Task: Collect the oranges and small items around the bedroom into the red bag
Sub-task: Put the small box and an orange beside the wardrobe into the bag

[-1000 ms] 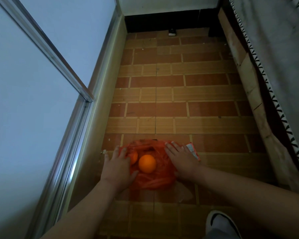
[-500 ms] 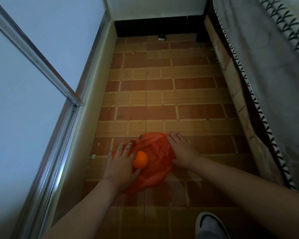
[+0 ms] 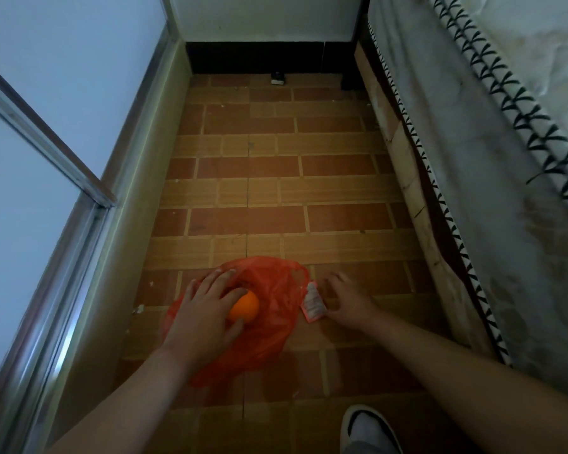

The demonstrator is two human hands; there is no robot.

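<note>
A red plastic bag lies crumpled on the tiled floor in front of me. One orange sits on it. My left hand covers the bag's left side, and its forefinger and thumb curl round the orange. A small pink-and-white packet lies flat on the floor just right of the bag. My right hand hovers beside the packet with fingers loosely curled and the thumb touching the packet's lower right edge.
A bed with a grey patterned sheet runs along the right. A glass sliding door with a metal frame lines the left. A small dark object lies by the far wall. My shoe stands at the bottom, and a white scrap lies left of the bag.
My right hand has come off the bag and shifted right, uncovering the packet. My left hand has closed round the orange. The second orange seen earlier is now hidden.
</note>
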